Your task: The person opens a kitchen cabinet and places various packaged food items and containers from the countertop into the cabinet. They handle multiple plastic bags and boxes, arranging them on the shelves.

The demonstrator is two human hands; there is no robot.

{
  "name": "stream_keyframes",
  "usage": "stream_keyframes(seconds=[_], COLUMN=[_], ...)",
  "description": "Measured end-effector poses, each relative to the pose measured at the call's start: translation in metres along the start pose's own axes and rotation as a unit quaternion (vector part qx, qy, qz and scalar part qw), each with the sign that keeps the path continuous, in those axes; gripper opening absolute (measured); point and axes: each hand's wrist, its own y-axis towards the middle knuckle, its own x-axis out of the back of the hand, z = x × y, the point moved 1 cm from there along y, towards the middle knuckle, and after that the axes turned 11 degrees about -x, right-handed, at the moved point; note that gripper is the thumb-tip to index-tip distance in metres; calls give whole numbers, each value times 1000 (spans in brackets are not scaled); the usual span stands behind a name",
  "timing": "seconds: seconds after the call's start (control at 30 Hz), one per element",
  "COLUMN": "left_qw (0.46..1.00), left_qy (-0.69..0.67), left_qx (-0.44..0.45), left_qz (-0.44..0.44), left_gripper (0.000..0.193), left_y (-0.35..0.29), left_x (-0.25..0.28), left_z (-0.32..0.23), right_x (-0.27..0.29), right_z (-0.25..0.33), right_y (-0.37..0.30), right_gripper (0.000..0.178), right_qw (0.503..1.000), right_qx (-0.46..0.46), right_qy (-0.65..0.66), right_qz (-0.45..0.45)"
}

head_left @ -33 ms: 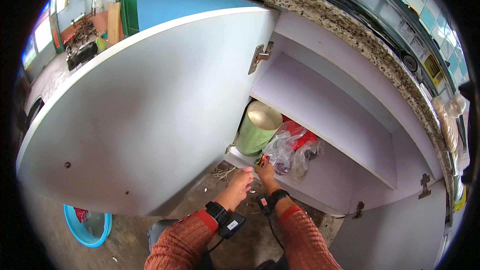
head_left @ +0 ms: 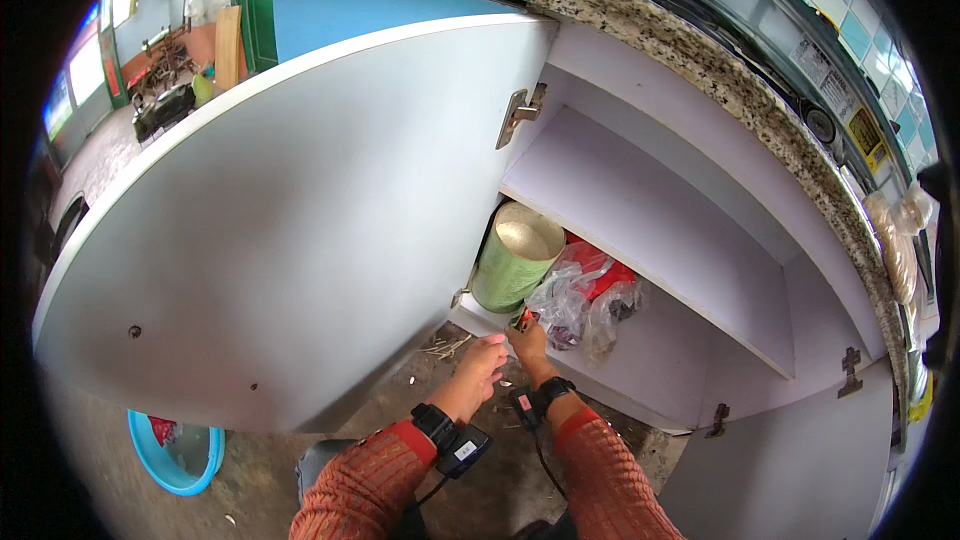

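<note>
In the head view, the right hand (head_left: 528,342) reaches to the front lip of an open cabinet of pale lilac board (head_left: 640,355). Its thumb and fingers are drawn narrowly together on a small red-and-green object (head_left: 524,317), which pokes out just beyond the fingertips; its shape is too small to make out. The object lies in front of the base of a pale green cylindrical container with a beige top (head_left: 512,275), and left of a crumpled heap of clear plastic bags (head_left: 562,302) with a bright red plastic bag (head_left: 612,280) behind. The left hand (head_left: 478,368) is just beside the right, near the open grey-white cabinet door (head_left: 290,220), fingers half curled; whether it grips anything I cannot tell, its inner side being partly hidden.
</note>
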Motion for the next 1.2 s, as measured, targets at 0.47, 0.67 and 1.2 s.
stream_keyframes(seconds=[0.47,0.67,1.2], left_qw=[1000,1000,999], left_qy=[-18,-3,-3], left_qx=[-9,-19,-22], left_qz=[7,17,38], left_gripper=[33,34,36], left_y=[-4,-5,-12], left_x=[6,11,4], left_z=[-11,-15,-20], right_x=[-11,21,54], right_z=[-3,0,37], right_y=[39,20,26], right_gripper=[51,63,24], right_qw=[976,990,970], right_qx=[31,-111,110], right_qy=[-193,-72,-209], right_qz=[-93,52,-51])
